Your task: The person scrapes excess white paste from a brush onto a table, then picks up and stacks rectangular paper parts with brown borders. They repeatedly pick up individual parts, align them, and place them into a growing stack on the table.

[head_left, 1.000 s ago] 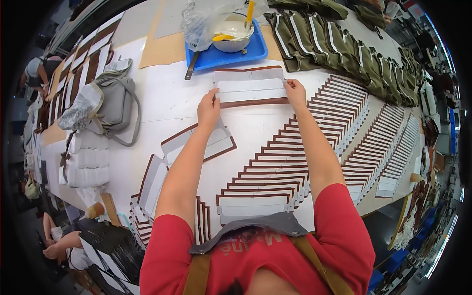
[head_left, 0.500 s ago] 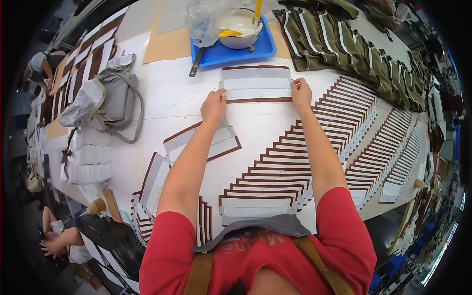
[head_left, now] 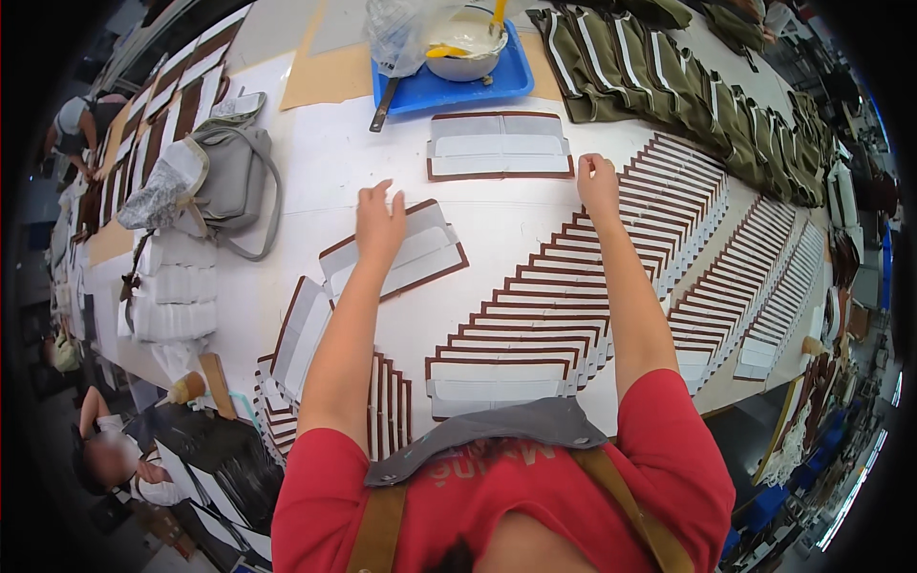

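An angled brown-edged panel point(head_left: 425, 252) is lying partly beneath the left hand point(head_left: 380, 227), its fingers hanging half-open, empty; careless dragging could be skewing it. The right hand point(head_left: 599, 183) is pinching, seemingly on nothing, fingertips just beside the farther, flat panel point(head_left: 500, 148).

grey bag point(head_left: 232, 186) at left, olive fabric pieces point(head_left: 686, 97) upper right
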`<state>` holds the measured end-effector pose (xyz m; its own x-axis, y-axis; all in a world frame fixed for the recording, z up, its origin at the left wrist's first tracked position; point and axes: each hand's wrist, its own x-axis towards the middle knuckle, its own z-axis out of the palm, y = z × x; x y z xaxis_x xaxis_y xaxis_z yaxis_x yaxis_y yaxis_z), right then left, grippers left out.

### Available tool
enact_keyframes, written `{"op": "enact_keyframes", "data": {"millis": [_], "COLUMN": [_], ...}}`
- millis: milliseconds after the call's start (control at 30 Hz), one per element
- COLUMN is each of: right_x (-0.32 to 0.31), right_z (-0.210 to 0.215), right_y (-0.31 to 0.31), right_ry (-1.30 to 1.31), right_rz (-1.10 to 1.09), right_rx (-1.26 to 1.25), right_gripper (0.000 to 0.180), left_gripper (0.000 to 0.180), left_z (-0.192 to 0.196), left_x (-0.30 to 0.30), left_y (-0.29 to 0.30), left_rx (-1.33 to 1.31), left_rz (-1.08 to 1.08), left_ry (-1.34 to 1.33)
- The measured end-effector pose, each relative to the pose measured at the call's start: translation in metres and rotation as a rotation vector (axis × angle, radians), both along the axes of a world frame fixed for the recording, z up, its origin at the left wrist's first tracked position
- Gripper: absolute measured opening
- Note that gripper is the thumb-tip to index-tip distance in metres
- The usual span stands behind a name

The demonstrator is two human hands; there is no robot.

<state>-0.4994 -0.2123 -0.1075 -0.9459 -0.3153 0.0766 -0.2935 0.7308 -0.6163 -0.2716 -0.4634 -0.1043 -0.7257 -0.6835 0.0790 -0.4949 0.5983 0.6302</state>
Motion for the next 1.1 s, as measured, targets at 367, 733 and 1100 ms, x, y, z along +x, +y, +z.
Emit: {"op": "enact_keyframes", "data": {"millis": [367, 733, 1100], "right_x": [0.153, 0.157, -0.002], "right_z": [-0.009, 0.002, -0.018], "right_y": [-0.062, -0.068, -0.024], "right_ry": [-0.802, -0.518, -0.333], "right_rz": [0.265, 0.322, -0.03], "right_rx": [-0.389, -0.402, -0.47], "right_gripper": [0.036, 0.022, 0.021], "left_gripper": [0.056, 0.028, 0.02], "left_z": [-0.009, -0.033, 0.007], "left_x": [0.149, 0.163, -0.045], "left_y": [0.001, -0.014, 0.004], "left_rx": [0.046, 0.419, 0.27], "left_rz": [0.338, 0.411, 0.021], "left_ry": [-0.359, -0.007, 0.177]}}
